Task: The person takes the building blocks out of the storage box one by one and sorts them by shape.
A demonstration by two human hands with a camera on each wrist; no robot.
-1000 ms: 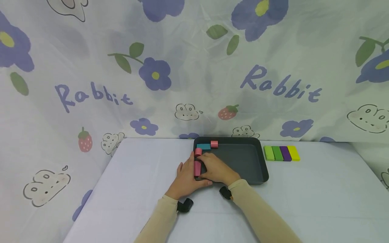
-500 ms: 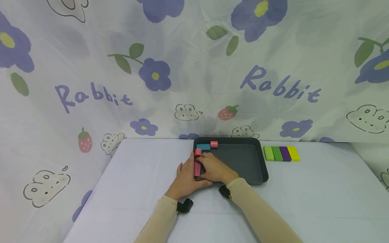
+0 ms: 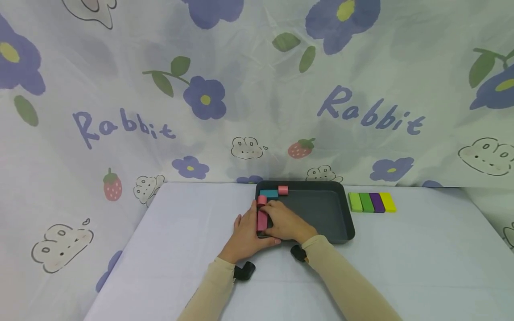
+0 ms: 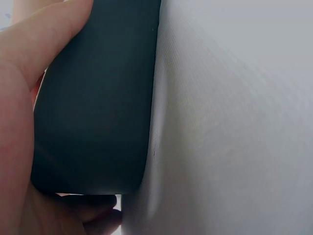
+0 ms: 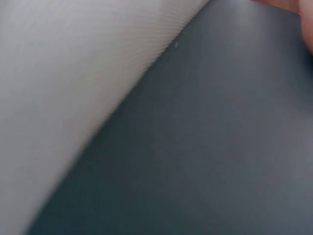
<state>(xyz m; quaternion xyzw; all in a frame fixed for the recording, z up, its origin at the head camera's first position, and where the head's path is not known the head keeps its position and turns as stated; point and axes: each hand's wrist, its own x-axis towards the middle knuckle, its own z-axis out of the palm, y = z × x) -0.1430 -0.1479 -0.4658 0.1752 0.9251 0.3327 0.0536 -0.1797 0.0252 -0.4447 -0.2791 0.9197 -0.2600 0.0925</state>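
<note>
In the head view my right hand (image 3: 286,221) reaches into the dark grey baking tray (image 3: 321,216) and pinches a pink block (image 3: 262,220) by its two ends, close to the left wall. My left hand (image 3: 246,236) lies round the tray's near left corner, with straight fingers along the left wall and thumb along the front one. The left wrist view shows that thumb (image 4: 54,29) against the tray's outer wall (image 4: 98,107). A small pink cylinder (image 3: 262,200) lies just beyond the pinched block. In the right wrist view mostly the tray's wall (image 5: 195,137) shows.
A blue block (image 3: 269,194) and another pink cylinder (image 3: 283,190) lie along the tray's back wall. Right of the tray, light green (image 3: 355,202), green (image 3: 366,202), purple (image 3: 377,203) and yellow blocks (image 3: 387,202) stand side by side on the white table (image 3: 421,258).
The pink block in my right hand has shifted slightly to the right and away from me, showing more of itself. My left hand has stayed at the tray's corner.
</note>
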